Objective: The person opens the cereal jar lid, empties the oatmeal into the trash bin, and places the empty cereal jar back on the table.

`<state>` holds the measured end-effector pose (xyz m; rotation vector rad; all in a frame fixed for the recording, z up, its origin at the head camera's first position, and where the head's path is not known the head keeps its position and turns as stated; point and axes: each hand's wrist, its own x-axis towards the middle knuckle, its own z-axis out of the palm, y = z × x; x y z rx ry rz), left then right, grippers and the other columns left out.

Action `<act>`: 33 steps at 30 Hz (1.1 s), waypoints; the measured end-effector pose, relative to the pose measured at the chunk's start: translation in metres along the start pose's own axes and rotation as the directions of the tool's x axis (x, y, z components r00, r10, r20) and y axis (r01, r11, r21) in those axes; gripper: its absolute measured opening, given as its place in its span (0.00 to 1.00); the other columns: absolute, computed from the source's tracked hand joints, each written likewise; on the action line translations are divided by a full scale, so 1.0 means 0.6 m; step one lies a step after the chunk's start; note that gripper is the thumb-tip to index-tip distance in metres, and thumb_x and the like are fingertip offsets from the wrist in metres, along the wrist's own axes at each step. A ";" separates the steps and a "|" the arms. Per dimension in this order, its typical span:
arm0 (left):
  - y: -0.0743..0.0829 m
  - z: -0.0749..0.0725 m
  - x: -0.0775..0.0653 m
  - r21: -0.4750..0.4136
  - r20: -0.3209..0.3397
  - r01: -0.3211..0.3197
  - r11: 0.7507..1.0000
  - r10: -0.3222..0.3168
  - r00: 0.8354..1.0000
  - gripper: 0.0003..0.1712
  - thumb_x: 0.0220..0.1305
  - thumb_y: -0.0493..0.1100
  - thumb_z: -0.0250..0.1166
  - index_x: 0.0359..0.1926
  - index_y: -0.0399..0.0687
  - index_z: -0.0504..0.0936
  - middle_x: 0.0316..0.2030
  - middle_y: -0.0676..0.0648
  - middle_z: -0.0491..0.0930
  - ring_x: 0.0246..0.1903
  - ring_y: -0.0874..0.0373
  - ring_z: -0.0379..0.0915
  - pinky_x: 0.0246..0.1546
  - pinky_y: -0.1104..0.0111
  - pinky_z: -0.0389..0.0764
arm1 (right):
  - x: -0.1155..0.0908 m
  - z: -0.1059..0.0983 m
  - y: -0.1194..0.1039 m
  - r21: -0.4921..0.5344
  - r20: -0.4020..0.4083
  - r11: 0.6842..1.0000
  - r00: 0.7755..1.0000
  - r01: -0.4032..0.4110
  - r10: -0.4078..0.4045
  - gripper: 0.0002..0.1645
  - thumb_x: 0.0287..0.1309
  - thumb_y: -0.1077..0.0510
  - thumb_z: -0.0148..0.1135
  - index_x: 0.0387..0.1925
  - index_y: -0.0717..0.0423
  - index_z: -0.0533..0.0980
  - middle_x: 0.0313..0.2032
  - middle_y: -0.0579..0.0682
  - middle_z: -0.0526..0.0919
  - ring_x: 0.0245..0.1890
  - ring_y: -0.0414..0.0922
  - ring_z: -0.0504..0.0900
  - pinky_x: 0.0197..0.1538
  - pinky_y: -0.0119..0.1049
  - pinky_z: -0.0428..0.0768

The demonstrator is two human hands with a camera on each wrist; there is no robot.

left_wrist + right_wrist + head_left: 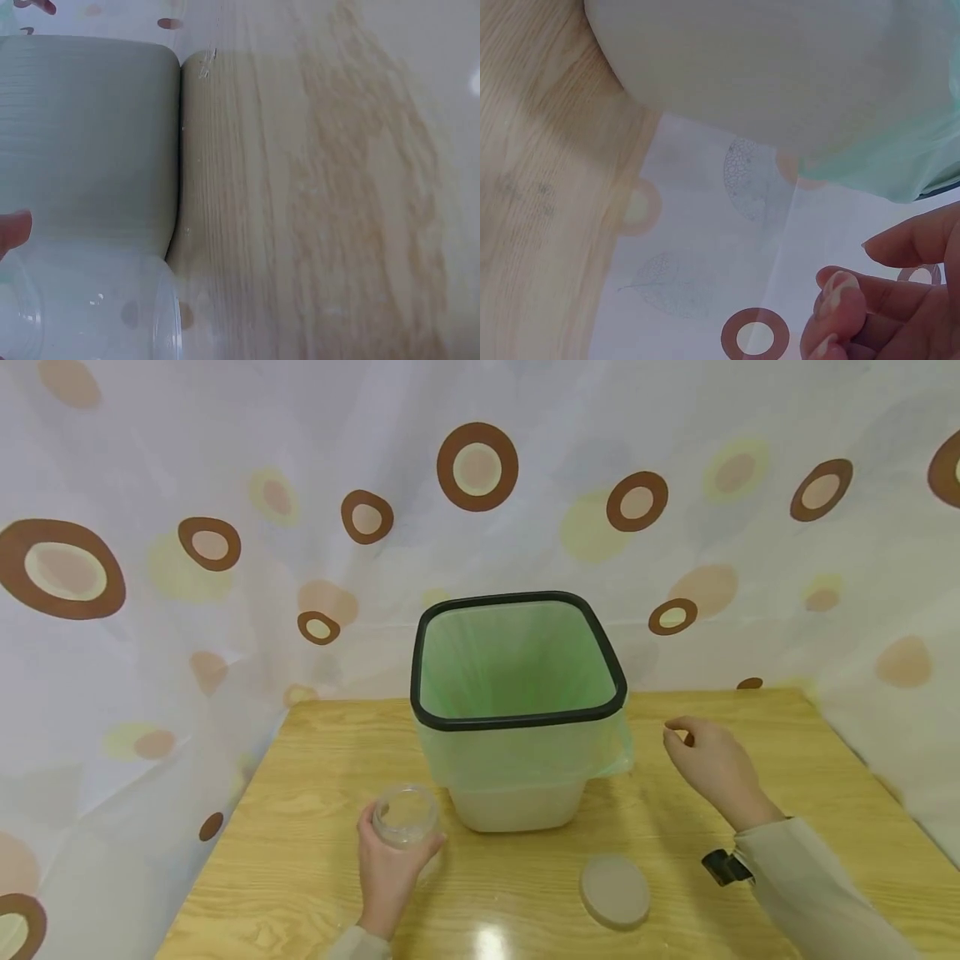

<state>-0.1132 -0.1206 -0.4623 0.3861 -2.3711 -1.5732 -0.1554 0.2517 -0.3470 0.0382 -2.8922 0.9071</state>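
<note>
My left hand (392,868) grips a clear, lidless jar (406,837) just in front of the bin's left side. The jar (97,315) shows at the lower left of the left wrist view, by a fingertip. A whitish trash bin (517,810) stands mid-table, lined with a green bag (517,668) under a black rim ring (517,723). My right hand (716,768) hangs to the right of the bin with loosely curled fingers and holds nothing. In the right wrist view, thumb and index are apart. A round beige lid (615,892) lies flat before the bin.
The wooden table (322,777) meets a patterned hanging sheet (300,510) at the back and sides. A loose flap of the green bag (617,752) sticks out at the bin's right. A dark band (726,867) sits at my right wrist.
</note>
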 end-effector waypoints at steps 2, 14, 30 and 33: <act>0.000 0.003 -0.001 -0.020 0.021 0.029 0.999 -0.028 0.999 0.63 0.38 0.45 0.83 0.68 0.33 0.52 0.62 0.28 0.62 0.58 0.29 0.64 0.54 0.39 0.69 | -0.002 -0.002 0.002 -0.005 -0.004 1.000 1.000 -0.001 0.001 0.27 0.72 0.53 0.44 0.57 0.74 0.72 0.29 0.55 0.78 0.20 0.46 0.69 0.23 0.39 0.67; -0.010 0.004 -0.002 -0.066 0.139 -0.009 0.998 0.018 0.990 0.65 0.38 0.40 0.83 0.70 0.32 0.49 0.65 0.28 0.58 0.62 0.27 0.58 0.58 0.37 0.63 | -0.007 0.008 -0.004 0.007 0.002 1.000 1.000 0.000 0.000 0.26 0.71 0.55 0.45 0.55 0.75 0.72 0.21 0.50 0.73 0.15 0.45 0.66 0.21 0.38 0.65; -0.002 -0.017 0.005 0.200 0.126 -0.106 0.974 0.082 0.989 0.75 0.35 0.46 0.84 0.71 0.26 0.40 0.66 0.23 0.54 0.64 0.26 0.53 0.60 0.39 0.61 | -0.007 0.016 0.001 -0.011 0.035 1.000 0.999 0.015 -0.014 0.27 0.72 0.53 0.44 0.56 0.75 0.71 0.27 0.55 0.78 0.17 0.44 0.68 0.21 0.39 0.67; 0.003 -0.021 0.003 0.255 0.126 -0.159 0.954 0.130 0.983 0.77 0.35 0.49 0.84 0.71 0.25 0.38 0.66 0.21 0.51 0.64 0.25 0.51 0.60 0.38 0.60 | -0.010 0.015 0.004 -0.025 0.048 0.999 0.999 0.023 -0.021 0.29 0.73 0.51 0.44 0.56 0.75 0.71 0.28 0.55 0.79 0.16 0.44 0.68 0.21 0.39 0.67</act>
